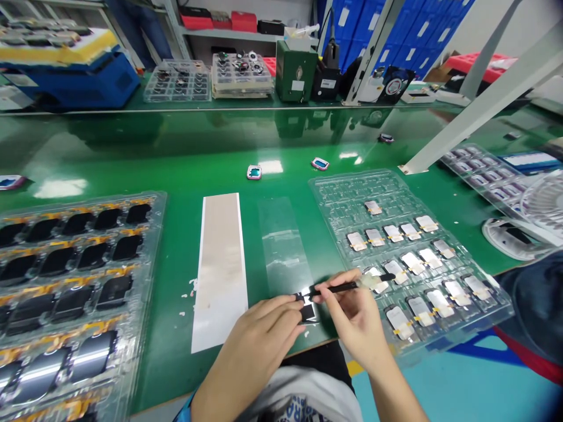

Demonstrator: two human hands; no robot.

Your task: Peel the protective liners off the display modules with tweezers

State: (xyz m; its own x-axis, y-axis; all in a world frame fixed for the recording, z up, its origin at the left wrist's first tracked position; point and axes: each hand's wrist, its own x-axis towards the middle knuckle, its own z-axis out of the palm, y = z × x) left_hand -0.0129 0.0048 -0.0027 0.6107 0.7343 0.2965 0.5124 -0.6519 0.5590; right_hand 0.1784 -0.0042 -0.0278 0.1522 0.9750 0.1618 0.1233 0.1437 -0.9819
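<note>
My left hand (264, 328) pinches a small black square screen part (308, 310) at the near edge of the green bench (185, 158). My right hand (352, 313) is closed on black tweezers (347, 286), their tip touching the top of that part. Just beyond the hands lie a white strip of backing paper (220, 264) and a clear film strip (284, 243). To the right, a clear tray (352, 193) holds several small pale parts with yellow flex tabs (411, 231). To the left, another clear tray (156, 234) holds several black screen parts (79, 258).
Two small pink-framed parts (254, 172) (319, 163) lie on the bench further back. A white slanted frame post (475, 99) stands at right. Stacked trays (240, 73), a green box (295, 70) and blue crates (409, 29) line the far side. Tape rolls (510, 237) sit at right.
</note>
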